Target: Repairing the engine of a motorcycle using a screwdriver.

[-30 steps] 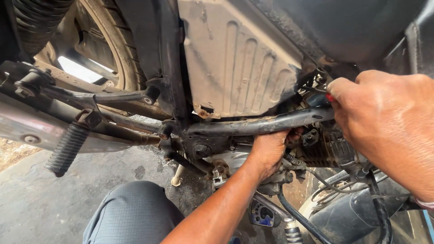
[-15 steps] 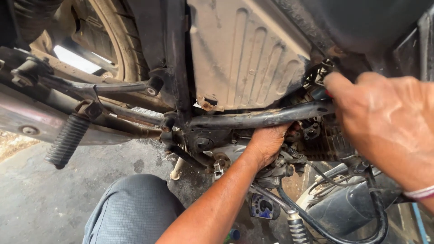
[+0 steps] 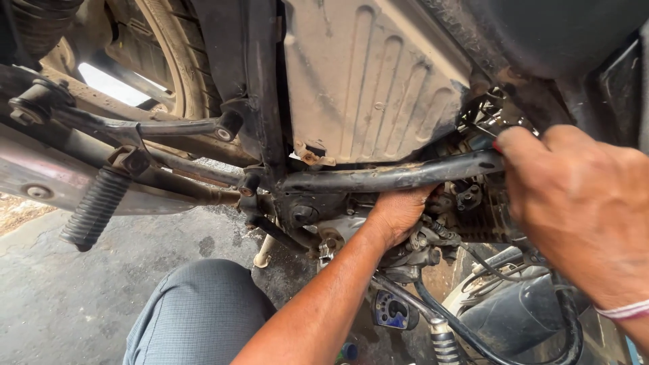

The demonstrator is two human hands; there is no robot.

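The left hand (image 3: 395,213) reaches up under the dark, grimy metal frame tube (image 3: 392,177) at centre, its fingers tucked behind the tube among greasy engine parts, so its grip cannot be made out. At three o'clock the right hand (image 3: 581,209) is curled closed at the tube's end, where a red-tipped tool (image 3: 495,144) barely shows, the rest hidden.

Daylight scene, shaded underside, sharp centre and soft near edge

Brightest spot: blown-out white gap (image 3: 108,84) behind the worn rubber tyre (image 3: 177,64), upper left; soft diffuse light on the dusty beige ribbed plastic panel (image 3: 372,81), no hard shadows; black body part at upper right (image 3: 561,34) near featureless; large right hand (image 3: 581,209) at frame edge slightly soft, close to lens; wet grey concrete floor (image 3: 61,297) shows dull sheen
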